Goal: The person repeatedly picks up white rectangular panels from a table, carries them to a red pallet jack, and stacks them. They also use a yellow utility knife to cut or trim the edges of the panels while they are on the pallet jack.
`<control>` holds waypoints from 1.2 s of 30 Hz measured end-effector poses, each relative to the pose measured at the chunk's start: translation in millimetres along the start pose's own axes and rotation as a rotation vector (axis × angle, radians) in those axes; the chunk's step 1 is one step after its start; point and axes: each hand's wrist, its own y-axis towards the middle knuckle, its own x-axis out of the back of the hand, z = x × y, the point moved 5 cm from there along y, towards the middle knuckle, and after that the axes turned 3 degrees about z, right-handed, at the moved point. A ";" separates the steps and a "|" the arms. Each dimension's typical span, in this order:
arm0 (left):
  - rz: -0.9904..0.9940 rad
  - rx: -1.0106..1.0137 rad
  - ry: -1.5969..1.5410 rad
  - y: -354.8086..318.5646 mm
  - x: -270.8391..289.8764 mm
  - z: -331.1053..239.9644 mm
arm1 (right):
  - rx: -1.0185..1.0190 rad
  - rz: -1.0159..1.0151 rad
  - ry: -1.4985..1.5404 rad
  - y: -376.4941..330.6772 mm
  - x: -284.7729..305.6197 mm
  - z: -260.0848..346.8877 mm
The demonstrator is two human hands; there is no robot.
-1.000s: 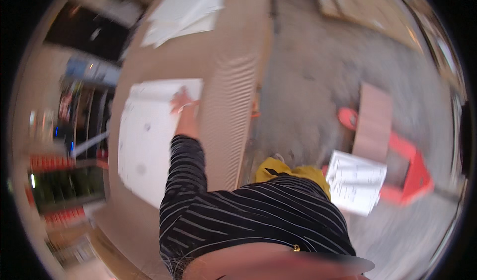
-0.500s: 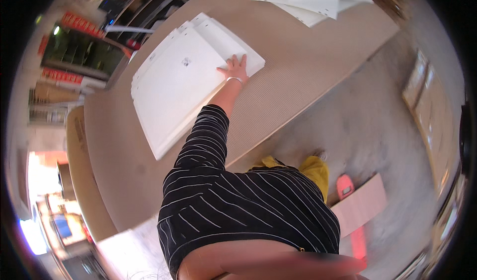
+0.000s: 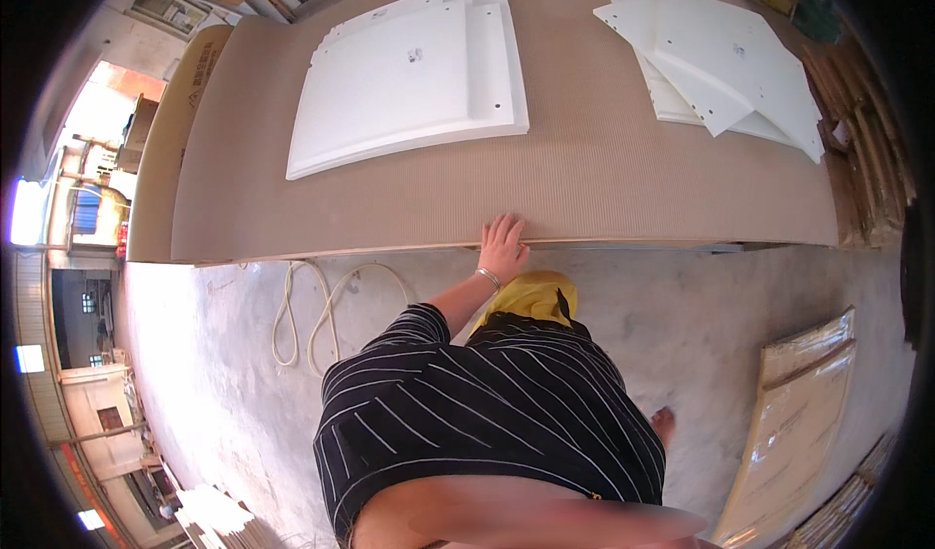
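Head view: left hand (image 3: 503,245), fingers slightly spread, touches the near edge of the tabletop (image 3: 604,189); white panels (image 3: 390,86) lie far left; right hand (image 3: 663,423) mostly hidden, grip unclear.

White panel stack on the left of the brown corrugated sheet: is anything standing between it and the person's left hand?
Nothing visible is. The left hand rests at the near edge of the brown corrugated sheet, with only bare sheet between it and the left white panel stack. The fanned white panels lie off to the right.
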 end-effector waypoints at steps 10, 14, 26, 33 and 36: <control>-0.036 0.298 0.302 11.3 -18.9 -22.9 | 0.380 0.086 -0.972 108.4 -190.2 308.4; 0.013 0.260 0.346 13.0 -15.0 -27.8 | 0.344 0.091 -1.103 116.7 -173.9 359.5; -0.326 0.602 -0.326 195.7 -70.4 -156.2 | 0.488 -0.150 -0.291 302.8 -125.8 621.5; -0.286 0.389 -1.060 341.9 -141.1 -380.1 | 0.378 0.143 -0.418 471.0 -235.2 793.5; -0.049 0.519 -1.190 360.1 -169.3 -441.3 | 0.279 0.331 -0.383 480.9 -253.1 791.8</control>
